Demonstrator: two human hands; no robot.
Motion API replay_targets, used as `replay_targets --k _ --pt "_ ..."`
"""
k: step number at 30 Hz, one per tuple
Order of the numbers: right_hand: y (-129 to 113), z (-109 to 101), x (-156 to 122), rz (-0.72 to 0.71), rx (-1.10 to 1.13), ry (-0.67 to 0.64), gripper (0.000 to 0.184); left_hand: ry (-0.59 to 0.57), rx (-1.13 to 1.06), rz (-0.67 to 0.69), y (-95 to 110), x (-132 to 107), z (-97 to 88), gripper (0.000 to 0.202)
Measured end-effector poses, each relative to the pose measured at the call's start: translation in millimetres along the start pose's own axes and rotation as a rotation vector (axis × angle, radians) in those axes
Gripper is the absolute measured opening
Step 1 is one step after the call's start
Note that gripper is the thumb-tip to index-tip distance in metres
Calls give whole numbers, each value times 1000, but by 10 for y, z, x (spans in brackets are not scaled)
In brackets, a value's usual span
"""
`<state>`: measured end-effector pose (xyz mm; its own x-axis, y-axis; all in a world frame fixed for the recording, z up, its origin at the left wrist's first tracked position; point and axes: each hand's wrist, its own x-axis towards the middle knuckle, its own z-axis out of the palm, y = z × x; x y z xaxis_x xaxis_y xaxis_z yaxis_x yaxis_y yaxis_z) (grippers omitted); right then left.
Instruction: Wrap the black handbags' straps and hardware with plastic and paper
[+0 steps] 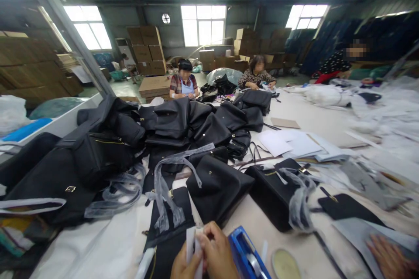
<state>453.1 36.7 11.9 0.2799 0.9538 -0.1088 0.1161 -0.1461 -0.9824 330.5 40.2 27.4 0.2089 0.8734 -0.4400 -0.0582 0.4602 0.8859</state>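
Observation:
My left hand [181,267] and my right hand [216,253] meet at the bottom edge, both pinched on a narrow white strip [190,239] that stands up between the fingers. Under them lies a flat black leather piece [170,222] with a gold zip edge. A blue tape dispenser [246,253] sits just right of my right hand, and a round pale disc [285,266] lies beyond it. A black handbag [218,185] stands right behind the strip.
A big heap of black handbags [170,126] and clear plastic wrap [163,183] covers the white table [108,244]. Another person's hand [391,258] rests on grey sheets at the bottom right. White paper sheets [288,144] lie to the right. Three people work at the far end.

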Motion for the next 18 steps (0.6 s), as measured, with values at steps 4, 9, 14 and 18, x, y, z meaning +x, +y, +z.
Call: replay_targets --k 4,9,14,18 --pt "-48 -225 6 62 232 -182 41 -72 -29 9 -32 -12 -21 63" --pt "-76 -315 -39 157 322 -403 42 -216 -40 56 -57 22 -69 57" --pt "-145 -215 -111 51 116 -285 35 -219 -45 59 -122 62 -65 57" --pt "-26 -82 -154 -2 -43 -114 35 -63 -17 88 -194 4 8 64"
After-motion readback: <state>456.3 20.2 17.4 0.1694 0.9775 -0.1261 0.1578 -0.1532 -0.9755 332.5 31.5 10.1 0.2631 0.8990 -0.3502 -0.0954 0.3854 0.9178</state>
